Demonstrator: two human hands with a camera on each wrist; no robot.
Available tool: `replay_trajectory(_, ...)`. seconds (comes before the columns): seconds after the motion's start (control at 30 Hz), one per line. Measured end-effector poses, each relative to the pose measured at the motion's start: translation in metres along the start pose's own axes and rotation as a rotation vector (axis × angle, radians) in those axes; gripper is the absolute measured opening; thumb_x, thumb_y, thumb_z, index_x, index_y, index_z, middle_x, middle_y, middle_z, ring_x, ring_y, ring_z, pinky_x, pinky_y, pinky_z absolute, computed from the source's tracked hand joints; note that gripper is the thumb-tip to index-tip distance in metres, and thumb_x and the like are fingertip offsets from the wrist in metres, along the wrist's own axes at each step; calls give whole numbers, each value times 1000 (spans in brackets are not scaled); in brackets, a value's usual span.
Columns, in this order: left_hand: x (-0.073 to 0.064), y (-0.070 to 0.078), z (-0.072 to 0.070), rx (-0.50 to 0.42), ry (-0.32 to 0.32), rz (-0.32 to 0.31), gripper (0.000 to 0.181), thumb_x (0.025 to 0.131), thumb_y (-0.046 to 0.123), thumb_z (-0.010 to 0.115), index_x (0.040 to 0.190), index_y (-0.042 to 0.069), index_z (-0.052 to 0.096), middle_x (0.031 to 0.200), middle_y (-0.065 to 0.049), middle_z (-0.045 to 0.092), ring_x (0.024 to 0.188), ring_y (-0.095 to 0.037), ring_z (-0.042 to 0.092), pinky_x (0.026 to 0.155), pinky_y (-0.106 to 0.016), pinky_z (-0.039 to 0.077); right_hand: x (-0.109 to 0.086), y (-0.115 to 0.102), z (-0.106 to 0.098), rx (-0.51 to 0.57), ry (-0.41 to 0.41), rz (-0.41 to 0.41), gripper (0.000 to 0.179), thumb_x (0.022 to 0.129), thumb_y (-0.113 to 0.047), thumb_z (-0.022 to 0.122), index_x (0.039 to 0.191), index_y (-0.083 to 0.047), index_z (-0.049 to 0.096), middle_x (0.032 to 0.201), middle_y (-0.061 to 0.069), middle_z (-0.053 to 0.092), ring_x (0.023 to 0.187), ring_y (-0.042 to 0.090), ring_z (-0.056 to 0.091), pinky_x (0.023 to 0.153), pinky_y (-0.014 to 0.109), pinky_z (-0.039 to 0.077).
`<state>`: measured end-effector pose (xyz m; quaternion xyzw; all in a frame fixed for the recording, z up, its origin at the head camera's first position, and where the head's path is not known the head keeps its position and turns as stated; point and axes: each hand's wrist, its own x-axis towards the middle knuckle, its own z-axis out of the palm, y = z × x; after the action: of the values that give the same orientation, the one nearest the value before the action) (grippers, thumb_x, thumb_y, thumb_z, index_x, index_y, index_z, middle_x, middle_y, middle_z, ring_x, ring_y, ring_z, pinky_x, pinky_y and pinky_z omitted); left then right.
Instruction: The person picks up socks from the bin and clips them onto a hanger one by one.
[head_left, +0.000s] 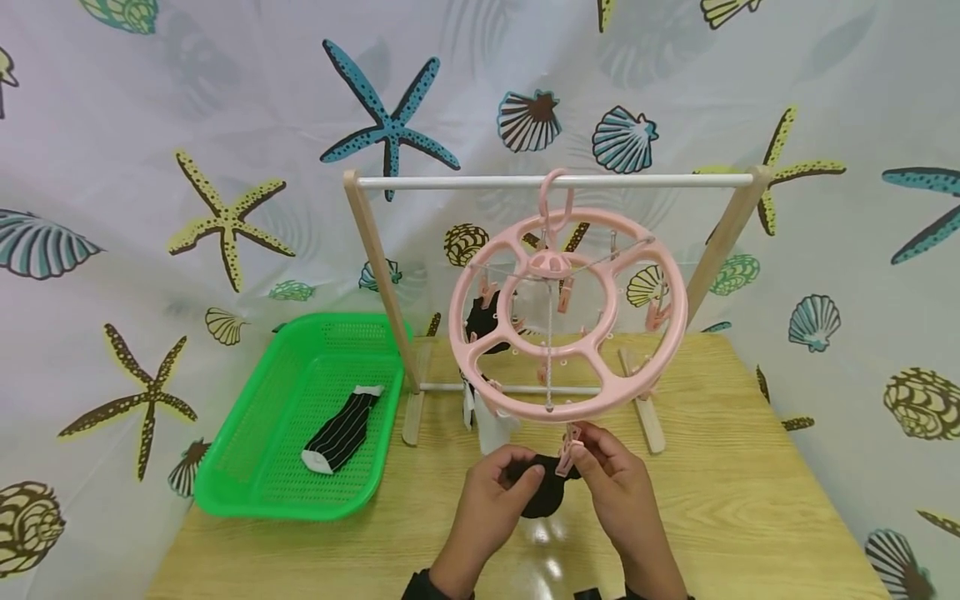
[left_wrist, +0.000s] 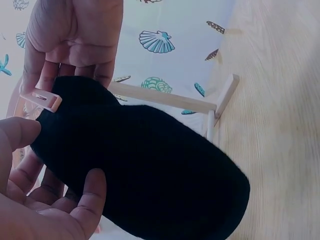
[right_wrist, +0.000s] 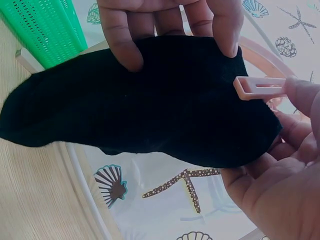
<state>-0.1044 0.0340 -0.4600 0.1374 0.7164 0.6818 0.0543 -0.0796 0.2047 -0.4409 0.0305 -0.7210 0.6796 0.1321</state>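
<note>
A black sock [head_left: 544, 497] hangs below the front rim of the pink round clip hanger [head_left: 480, 350]. My left hand [head_left: 491, 500] grips the sock by its upper edge, thumb on the near side. With my right hand [head_left: 618, 487] I pinch a pink clothespin [head_left: 567, 457], whose tip lies over the sock's edge. In the right wrist view the clothespin [right_wrist: 260, 88] overlaps the cuff of the sock [right_wrist: 150, 107], and the right fingers lie behind the cloth. From the left wrist view, the sock [left_wrist: 150, 165] hides part of the fingers.
The hanger hooks over a white rod [head_left: 450, 182] on a wooden stand [head_left: 382, 283]. A dark item [head_left: 483, 321] and a white item [head_left: 491, 429] hang behind it. At left stands a green basket [head_left: 240, 442] with a black striped sock [head_left: 345, 429] in it.
</note>
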Motion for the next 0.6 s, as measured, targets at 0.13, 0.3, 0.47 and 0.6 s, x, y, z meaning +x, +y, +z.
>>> replay_trajectory(0.13, -1, -4, -2, 12, 17, 1, 16, 93, 21, 70, 102, 8, 72, 100, -2, 70, 91, -14, 67, 75, -26, 54, 0, -1, 1, -8, 17, 2, 33, 101, -8, 57, 130, 8, 58, 116, 12, 63, 99, 14, 64, 78, 27, 56)
replay_trajectory(0.3, -7, -12, -5, 10, 33, -22, 13, 93, 18, 70, 100, 8, 72, 102, -3, 70, 98, -18, 66, 77, -27, 54, -1, 0, 2, 8, 40, -5, 32, 101, -5, 57, 129, 10, 58, 108, 7, 66, 93, 12, 64, 75, 26, 56)
replay_trajectory(0.47, -7, -15, -10, 50, 44, 8, 12, 94, 17, 70, 102, 9, 71, 103, -2, 68, 98, -19, 65, 75, -28, 55, -1, 1, 2, 18, 68, 1, 31, 100, -4, 58, 128, 9, 59, 105, 4, 67, 92, 11, 64, 75, 24, 55)
replay_trajectory(0.6, 2, -6, -15, 158, 103, 206, 8, 93, 16, 70, 101, 14, 70, 103, 0, 66, 97, -21, 66, 77, -35, 56, 0, 2, 3, 20, 64, -9, 31, 100, -3, 58, 128, 8, 59, 106, 6, 67, 93, 12, 64, 76, 24, 55)
